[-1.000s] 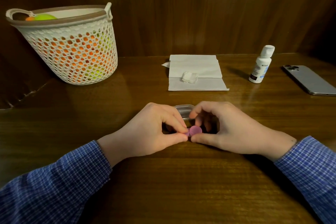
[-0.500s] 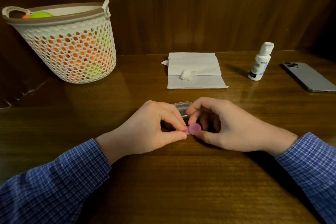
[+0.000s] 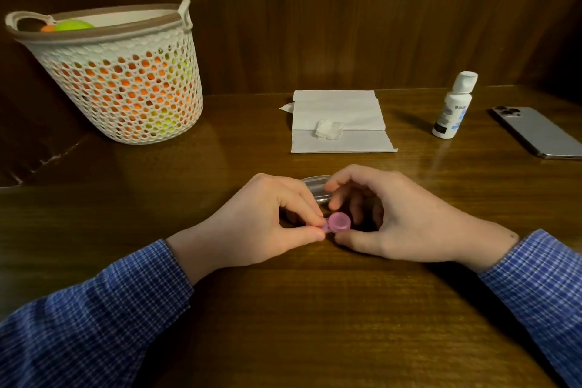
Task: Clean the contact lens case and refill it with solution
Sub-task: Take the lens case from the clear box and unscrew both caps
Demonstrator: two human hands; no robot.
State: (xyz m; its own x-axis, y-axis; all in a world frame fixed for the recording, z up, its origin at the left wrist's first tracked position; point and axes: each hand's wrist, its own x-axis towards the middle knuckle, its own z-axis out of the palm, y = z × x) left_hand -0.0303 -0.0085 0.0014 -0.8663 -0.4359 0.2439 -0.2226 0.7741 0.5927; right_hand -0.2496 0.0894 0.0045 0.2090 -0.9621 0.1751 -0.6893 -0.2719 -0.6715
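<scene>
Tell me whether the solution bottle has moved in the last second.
No. The solution bottle still stands upright between the folded tissue and the phone, with the same gaps to both; only the camera view shifted slightly.

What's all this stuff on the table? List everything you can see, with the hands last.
Contact lens case: one, pink, near centre, pinched between both hands.
Clear small container: one, transparent, just behind the hands.
Paper towel: one, white, folded, centre back.
Crumpled wad: one, white, on the paper towel.
Solution bottle: one, white, upright, back right.
Phone: one, grey, far right.
Basket: one, white mesh, back left, holding orange and green items.
Table: one, dark wood.
Left hand, right hand: blue checked sleeves.
</scene>
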